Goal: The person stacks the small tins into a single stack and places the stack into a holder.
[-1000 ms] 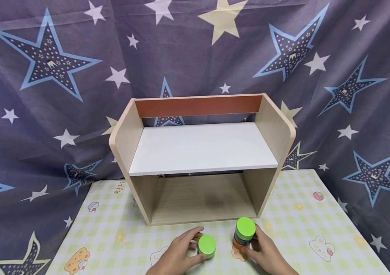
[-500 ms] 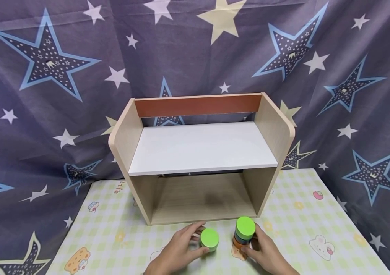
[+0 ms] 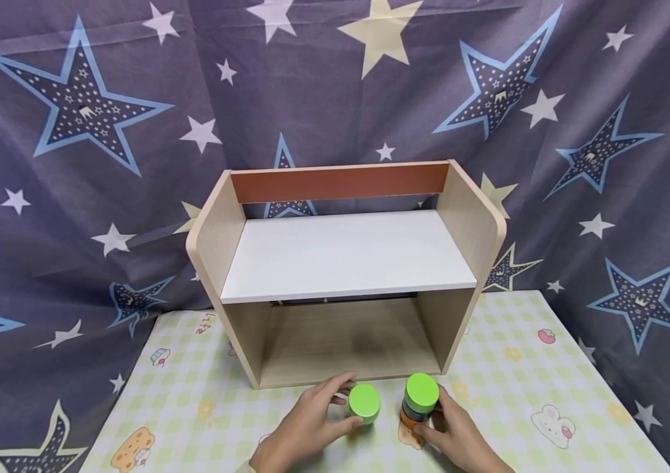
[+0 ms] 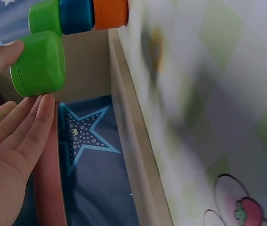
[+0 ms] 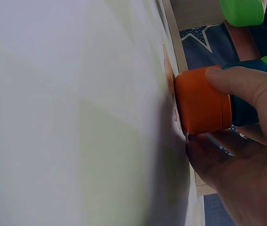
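Between thumb and fingertips my left hand pinches a small green plastic cylinder. A seam runs round it near one end, and in the left wrist view it hangs off the tablecloth. Just to the right stands an upright stack: an orange cylinder on the cloth, a blue cylinder over it, and a second green cylinder on top. My right hand grips the stack low down from its right side, thumb on the orange cylinder. Its other fingers are partly hidden behind the stack.
A wooden two-level shelf unit with a white board and a red-brown back rail stands just beyond both hands. Under it lies a green checked tablecloth with cartoon prints. Behind hangs a dark star-patterned curtain.
My left hand has moved a little right and away from me with the green cylinder, closer to the stack. The right hand and the stack have stayed in place.
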Demonstrator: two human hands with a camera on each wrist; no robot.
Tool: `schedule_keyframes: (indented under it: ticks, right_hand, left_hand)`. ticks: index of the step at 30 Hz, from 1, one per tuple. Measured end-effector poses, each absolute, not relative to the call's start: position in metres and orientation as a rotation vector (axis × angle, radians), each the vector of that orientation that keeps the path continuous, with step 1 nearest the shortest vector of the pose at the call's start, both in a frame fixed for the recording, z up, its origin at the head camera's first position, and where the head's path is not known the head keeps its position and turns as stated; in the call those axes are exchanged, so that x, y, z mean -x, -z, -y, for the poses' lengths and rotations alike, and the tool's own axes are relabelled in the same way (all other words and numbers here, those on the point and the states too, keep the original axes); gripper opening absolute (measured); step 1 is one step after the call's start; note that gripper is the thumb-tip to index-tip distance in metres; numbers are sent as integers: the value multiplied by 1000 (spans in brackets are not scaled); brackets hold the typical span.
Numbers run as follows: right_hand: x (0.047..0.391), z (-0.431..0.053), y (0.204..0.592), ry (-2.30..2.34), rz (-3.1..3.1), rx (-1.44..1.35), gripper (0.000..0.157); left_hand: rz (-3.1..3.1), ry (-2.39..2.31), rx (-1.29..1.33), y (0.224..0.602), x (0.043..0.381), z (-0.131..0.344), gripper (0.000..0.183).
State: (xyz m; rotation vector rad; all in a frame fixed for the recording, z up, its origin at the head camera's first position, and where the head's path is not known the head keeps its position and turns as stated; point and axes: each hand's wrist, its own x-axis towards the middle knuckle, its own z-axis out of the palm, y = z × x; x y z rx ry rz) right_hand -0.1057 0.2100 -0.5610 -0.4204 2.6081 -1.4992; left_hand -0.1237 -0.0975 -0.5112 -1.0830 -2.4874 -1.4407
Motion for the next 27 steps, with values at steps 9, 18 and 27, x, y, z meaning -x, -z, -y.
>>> schedule_keyframes:
  ticks: [9,18,27]
  right_hand:
    - [107,-210,561,1474,-2620,425,70]
    - [107,-210,564,1459,-2625,421,69]
    - [108,-212,564,1469,-2602,429,67]
  left_hand:
    - [2459,1403,1114,504,130,93,66]
    - [2472,1383,1109,498,133,87,69]
    - [2428,1375,1148,493,137,81,70]
